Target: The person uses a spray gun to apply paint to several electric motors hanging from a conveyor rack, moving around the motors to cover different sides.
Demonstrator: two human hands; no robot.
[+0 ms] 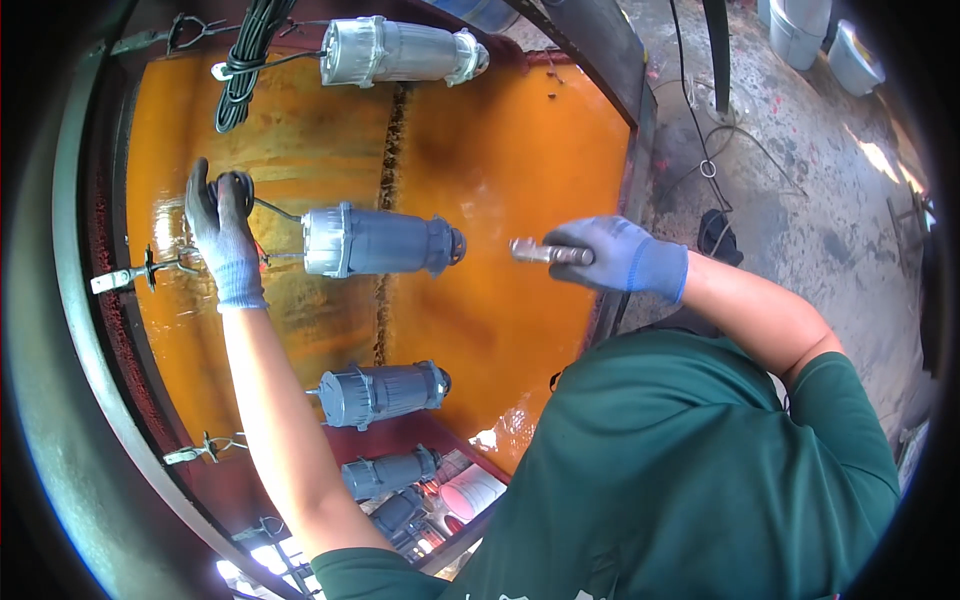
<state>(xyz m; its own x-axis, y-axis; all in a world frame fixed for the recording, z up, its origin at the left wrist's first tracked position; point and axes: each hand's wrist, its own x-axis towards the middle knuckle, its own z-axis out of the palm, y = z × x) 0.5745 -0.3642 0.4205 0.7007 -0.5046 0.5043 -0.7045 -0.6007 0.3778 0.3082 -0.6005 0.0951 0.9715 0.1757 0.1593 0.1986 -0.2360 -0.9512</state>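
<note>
My left hand, in a grey-blue glove with dark fingers, holds the bundled black cable of the middle pump. That pump hangs from a hook, its body blue-grey and its left end bare silver. My right hand, gloved alike, is closed around a silvery metal spray gun. The gun's front end points left toward the pump, a short gap from it. Above hangs a bare silver pump with a long coil of black cable.
Below the middle pump hang more blue-grey pumps on hooks along a curved metal rail. Behind them is an orange-coated panel in a dark frame. Cables lie on the concrete floor at right, with white buckets beyond.
</note>
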